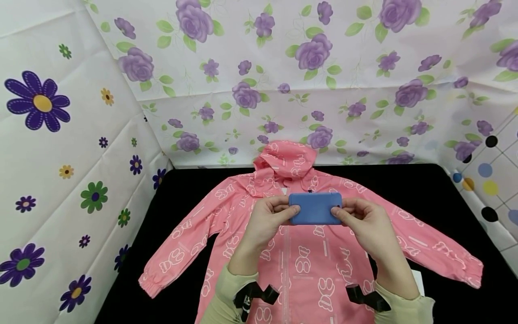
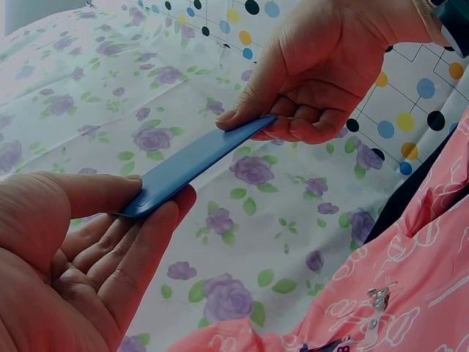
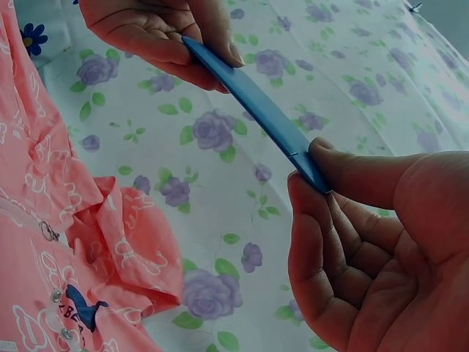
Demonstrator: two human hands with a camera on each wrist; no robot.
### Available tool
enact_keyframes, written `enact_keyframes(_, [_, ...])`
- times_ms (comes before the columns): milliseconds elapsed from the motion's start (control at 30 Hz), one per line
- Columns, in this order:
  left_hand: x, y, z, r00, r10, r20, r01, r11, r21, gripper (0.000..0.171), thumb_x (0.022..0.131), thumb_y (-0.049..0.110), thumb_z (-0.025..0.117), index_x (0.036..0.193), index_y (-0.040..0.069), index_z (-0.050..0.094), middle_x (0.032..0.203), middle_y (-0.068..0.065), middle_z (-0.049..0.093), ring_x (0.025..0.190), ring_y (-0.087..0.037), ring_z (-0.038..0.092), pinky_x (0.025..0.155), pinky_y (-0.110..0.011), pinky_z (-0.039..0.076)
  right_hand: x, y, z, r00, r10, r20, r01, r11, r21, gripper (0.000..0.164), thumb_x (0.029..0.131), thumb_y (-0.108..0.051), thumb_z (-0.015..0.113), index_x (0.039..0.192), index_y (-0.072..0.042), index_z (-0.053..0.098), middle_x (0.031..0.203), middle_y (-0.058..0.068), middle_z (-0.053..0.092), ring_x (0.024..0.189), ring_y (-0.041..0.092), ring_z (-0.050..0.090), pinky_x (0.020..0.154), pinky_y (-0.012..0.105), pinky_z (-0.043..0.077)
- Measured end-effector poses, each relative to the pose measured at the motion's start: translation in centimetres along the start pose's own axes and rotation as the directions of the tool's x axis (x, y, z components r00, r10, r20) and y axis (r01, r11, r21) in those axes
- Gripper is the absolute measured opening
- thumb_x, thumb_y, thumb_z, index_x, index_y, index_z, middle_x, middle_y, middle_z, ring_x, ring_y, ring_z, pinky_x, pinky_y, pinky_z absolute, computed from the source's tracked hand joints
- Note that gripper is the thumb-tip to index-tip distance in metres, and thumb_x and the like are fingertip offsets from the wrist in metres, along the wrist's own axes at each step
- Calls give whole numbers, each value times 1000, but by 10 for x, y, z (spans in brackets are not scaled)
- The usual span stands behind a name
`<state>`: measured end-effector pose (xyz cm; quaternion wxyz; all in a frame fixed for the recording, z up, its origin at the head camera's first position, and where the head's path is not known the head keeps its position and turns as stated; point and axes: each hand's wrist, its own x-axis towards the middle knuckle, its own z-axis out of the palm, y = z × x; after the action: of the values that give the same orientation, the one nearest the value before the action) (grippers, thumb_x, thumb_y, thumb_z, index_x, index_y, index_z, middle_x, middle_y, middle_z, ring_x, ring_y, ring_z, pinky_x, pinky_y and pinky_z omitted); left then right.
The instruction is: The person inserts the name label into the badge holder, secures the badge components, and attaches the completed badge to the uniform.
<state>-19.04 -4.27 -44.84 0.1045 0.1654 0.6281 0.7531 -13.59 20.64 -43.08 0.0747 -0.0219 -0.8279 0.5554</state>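
A thin, flat blue rectangular object (image 1: 315,209) with rounded corners is held up in front of me, above the pink jacket (image 1: 303,265). My left hand (image 1: 261,222) pinches its left end between thumb and fingers. At the other end, my right hand (image 1: 370,225) pinches it the same way, the thumb lying beside a small dark spot. Edge-on in the left wrist view, the blue object (image 2: 194,161) looks slim and slightly bowed. The right wrist view shows a small slit near the right-hand end of the blue object (image 3: 264,117). I cannot tell its exact kind.
The hooded jacket lies spread on a black tabletop (image 1: 162,216), sleeves out to both sides. A white item (image 1: 418,281) shows partly beside my right forearm. Floral sheeting (image 1: 251,121) stands behind the table, with patterned walls at left and right.
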Motion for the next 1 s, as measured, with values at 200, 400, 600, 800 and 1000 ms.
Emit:
enact_keyframes(200, [0, 1, 0, 1000, -1, -3, 1, 1000, 8, 30, 97, 1, 75, 123, -15, 71, 95, -20, 78, 82, -15, 79, 80, -37, 67, 0, 0, 0, 1000, -5, 6, 5, 1000, -6, 34, 102, -26, 78, 122, 1, 76, 95, 12, 73, 80, 15, 72, 74, 20, 60])
enact_keyframes(400, [0, 0, 0, 1000, 1, 2, -1, 1000, 0, 30, 99, 3, 74, 122, -16, 71, 96, -20, 78, 81, -16, 79, 81, -38, 67, -1, -1, 0, 1000, -5, 8, 5, 1000, -13, 34, 102, -26, 78, 122, 1, 75, 95, 12, 73, 80, 14, 72, 74, 19, 60])
enact_keyframes(600, [0, 0, 0, 1000, 3, 2, -3, 1000, 5, 30, 98, 1, 75, 122, -16, 71, 95, -20, 78, 81, -16, 79, 80, -38, 67, -1, -1, 0, 1000, -10, 7, 10, 1000, -13, 33, 102, -25, 78, 122, 2, 75, 95, 13, 73, 80, 14, 72, 74, 20, 60])
enact_keyframes(800, [0, 0, 0, 1000, -2, -3, 2, 1000, 8, 29, 97, -1, 76, 122, -14, 72, 94, -19, 78, 81, -16, 79, 80, -37, 67, -1, -2, 0, 1000, -3, 9, 4, 1000, -23, 33, 102, -25, 77, 122, 2, 75, 95, 12, 73, 80, 15, 71, 74, 19, 60])
enact_keyframes(1000, [0, -1, 0, 1000, 3, -5, -3, 1000, 15, 28, 97, 0, 76, 120, -15, 72, 93, -19, 78, 80, -16, 78, 79, -37, 67, -1, -2, 0, 1000, 0, 6, 0, 999, -37, 35, 102, -27, 77, 122, 1, 75, 95, 12, 73, 81, 16, 71, 74, 19, 59])
